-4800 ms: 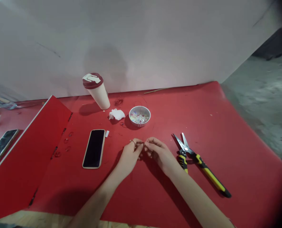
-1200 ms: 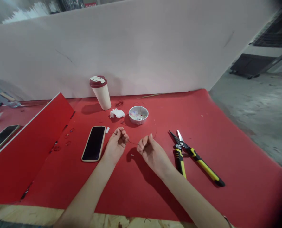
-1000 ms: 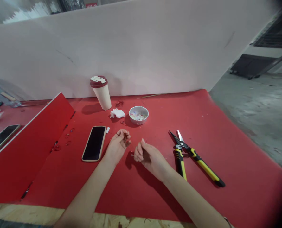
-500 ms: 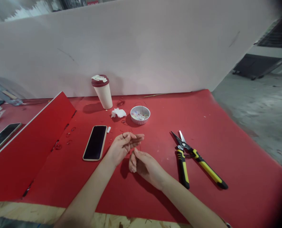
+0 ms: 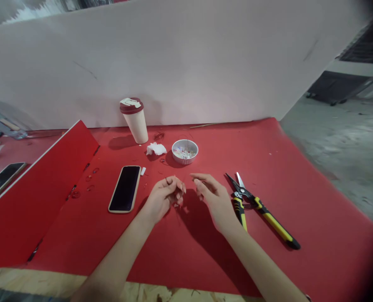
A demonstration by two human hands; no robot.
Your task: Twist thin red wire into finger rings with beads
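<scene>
**Left hand pinches wire, right hand open**

A phone [image 5: 2, 179] and a second phone [image 5: 124, 188] lie left of the left hand [image 5: 163, 199], whose curled fingers grip one thin dark wire [image 5: 177, 216]; the right hand [image 5: 213, 197] stands open and empty, near one pair of yellow-handled snips [image 5: 262, 208].

Cup [image 5: 135, 126], white, maroon lid, upright against wall [image 5: 186, 63]. Tissue [image 5: 155, 149], crumpled, just beside it. Bowl [image 5: 184, 142], small, white, holding multicoloured beads [image 5: 182, 154]. Phone [image 5: 124, 188], dark screen, tan case, lying flat on red mat [image 5: 302, 201]. Snips [image 5: 276, 226], yellow-and-black handles, blades open, at mat's right. Red rings [image 5: 75, 194], small, scattered beside raised red flap [image 5: 38, 201]. Second phone [image 5: 1, 182], on far side of flap. Concrete floor [image 5: 346, 167], to right.
</scene>
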